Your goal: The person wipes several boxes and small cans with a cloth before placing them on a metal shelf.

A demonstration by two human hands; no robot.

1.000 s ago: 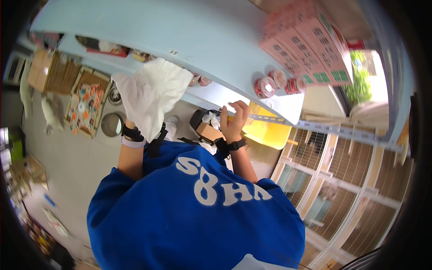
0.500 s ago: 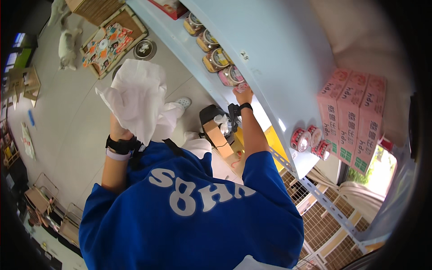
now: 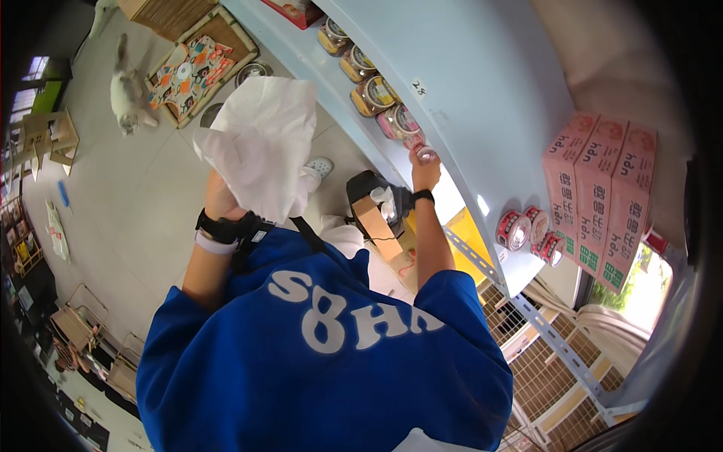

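My left hand is closed around the lower part of a crumpled white wipe or cloth, which hides most of the fingers. On the right, my right hand reaches into the lower level of the pale blue shelf. Its fingers grip a small pink can with a shiny round end. Just beyond it stands another small pink item, beside a larger pink-labelled jar. Several yellow-labelled jars continue the row away from me.
Pink cartons and red-and-white cans stand on the upper shelf. Below the shelf are a black bag and a cardboard box. A cat is on the floor at left, near a bamboo-framed pet bed and a metal bowl.
My right hand has drawn back slightly from the jars, and the can in its fingers now shows. The white wipe has shifted right in view. The cat has moved nearer.
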